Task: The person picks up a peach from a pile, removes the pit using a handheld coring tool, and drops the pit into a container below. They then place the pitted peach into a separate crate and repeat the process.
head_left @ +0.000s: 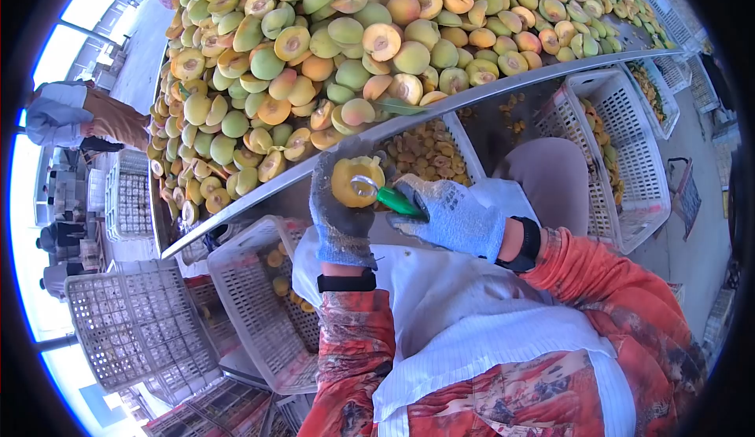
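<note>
My left hand [336, 221], in a soiled blue-grey work glove, is closed around a yellow peach half [343, 182] with its cut face up. My right hand [460, 215], in a blue glove, grips a green-handled pitting spoon [399, 202]. Its curved metal end lies over the middle of the cut face. Both hands are above my lap, just in front of the metal table rim [440, 108]. Beyond the rim is a large heap of halved peaches [314, 52], green to red outside and yellow inside.
Under the rim is a crate of pits [425, 150]. A white crate [263, 280] with some peach halves stands at my left, another crate [629, 150] at my right. Stacked crates [141, 319] stand farther left, near a standing person [86, 115].
</note>
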A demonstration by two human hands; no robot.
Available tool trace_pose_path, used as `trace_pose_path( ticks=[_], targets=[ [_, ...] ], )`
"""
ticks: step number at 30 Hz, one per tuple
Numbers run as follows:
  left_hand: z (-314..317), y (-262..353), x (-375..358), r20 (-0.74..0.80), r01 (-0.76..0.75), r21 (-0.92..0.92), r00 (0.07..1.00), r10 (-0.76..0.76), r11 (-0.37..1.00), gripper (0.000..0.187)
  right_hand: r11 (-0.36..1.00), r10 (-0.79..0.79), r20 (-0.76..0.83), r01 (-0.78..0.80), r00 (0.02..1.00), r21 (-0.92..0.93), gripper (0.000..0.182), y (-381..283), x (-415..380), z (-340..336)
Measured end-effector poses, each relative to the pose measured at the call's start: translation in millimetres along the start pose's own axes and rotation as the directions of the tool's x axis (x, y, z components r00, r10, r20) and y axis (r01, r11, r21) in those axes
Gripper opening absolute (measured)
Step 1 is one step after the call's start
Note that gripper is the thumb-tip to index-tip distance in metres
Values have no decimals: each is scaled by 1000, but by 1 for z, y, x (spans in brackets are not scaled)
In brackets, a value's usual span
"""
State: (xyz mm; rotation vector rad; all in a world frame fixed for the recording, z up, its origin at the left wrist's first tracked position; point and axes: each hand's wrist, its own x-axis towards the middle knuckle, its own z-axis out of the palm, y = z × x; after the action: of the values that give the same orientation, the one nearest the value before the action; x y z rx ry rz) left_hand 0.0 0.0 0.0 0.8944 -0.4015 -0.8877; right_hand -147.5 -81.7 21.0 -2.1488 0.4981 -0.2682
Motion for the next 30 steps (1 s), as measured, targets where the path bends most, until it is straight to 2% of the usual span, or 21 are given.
trace_pose_path(
  ticks=[2, 3, 5, 6, 8, 11, 12, 14, 15, 17, 18, 19, 20, 21, 22, 23, 25, 27, 28, 29, 30],
  targets=[
    [11, 6, -2, -40, 57, -176, 997, -65, 983, 37, 985, -60, -6, 58, 998, -161, 34, -3, -1, 6],
    [7, 12, 0, -41, 53, -151, 997, -60, 987, 37, 988, -71, -15, 68, 997, -141, 34, -5, 1, 11],
    [2, 6, 4, -94, 9, -3, 996, -9, 1000, 43, 932, -175, -105, 131, 979, -337, 33, -4, -1, 11],
    [3, 7, 3, -95, 7, -6, 995, -8, 1000, 43, 932, -176, -102, 132, 979, -339, 33, -4, -2, 12],
    [7, 11, 2, -116, 124, -135, 983, -140, 983, 42, 881, -219, -45, 177, 975, -440, 31, -4, -3, 16],
    [14, 17, 3, -103, 282, -320, 939, -329, 905, 41, 869, -183, 41, 181, 982, -460, 34, -3, -6, 17],
    [17, 16, -1, -152, 220, -145, 959, -241, 965, 40, 864, -192, 33, 185, 981, -468, 34, -2, -7, 18],
    [17, 19, -3, -145, 256, -284, 941, -306, 924, 39, 938, -181, 130, 211, 975, -275, 35, -2, -9, 19],
    [18, 23, -3, -128, 252, -319, 944, -306, 914, 39, 935, -187, 121, 214, 975, -283, 35, -4, -5, 17],
    [20, 38, -7, -251, 160, -95, 951, -179, 983, 37, 989, -140, 173, 144, 975, -14, 37, -9, 4, 15],
    [4, 47, -11, -219, 201, -241, 942, -255, 949, 37, 980, -111, 184, 77, 977, 182, 40, -10, 9, 13],
    [-20, 55, -15, -311, 97, -271, 933, -182, 958, 37, 978, -121, 176, 87, 977, 191, 40, -8, 13, 12],
    [-41, 69, -26, -352, -23, 41, 935, 36, 999, 33, 982, -129, 81, 115, 988, 153, 41, -1, 16, 10],
    [-48, 86, -36, -345, -27, 523, 907, 241, 852, 28, 984, -135, -16, 136, 991, 111, 41, 7, 18, 7],
    [-84, 95, -44, -192, -25, 872, 901, 390, 488, 25, 992, -75, 33, 78, 997, -102, 42, 17, 17, 3],
    [-119, 104, -46, -324, 195, 895, 903, 284, 401, 31, 994, -68, 15, 69, 998, -90, 42, 26, 16, 2],
    [-124, 109, -33, -41, 106, 989, 868, 494, -104, 41, 973, 61, -14, -63, 998, -222, 44, 38, 15, -2],
    [-94, 85, 0, -251, 93, 921, 885, 392, 379, 47, 979, 63, -18, -66, 998, -191, 44, 40, 13, -5],
    [-70, 70, 24, -8, -33, 994, 931, 365, 106, 52, 986, 65, -37, -70, 997, -149, 45, 40, 13, -8],
    [-47, 55, 46, 230, -190, 968, 936, 268, -166, 57, 991, 72, -64, -78, 995, -107, 45, 40, 12, -12],
    [-22, 37, 65, 223, -166, 937, 961, 160, -309, 61, 989, 82, -84, -92, 993, -113, 45, 40, 11, -19]
  ],
)
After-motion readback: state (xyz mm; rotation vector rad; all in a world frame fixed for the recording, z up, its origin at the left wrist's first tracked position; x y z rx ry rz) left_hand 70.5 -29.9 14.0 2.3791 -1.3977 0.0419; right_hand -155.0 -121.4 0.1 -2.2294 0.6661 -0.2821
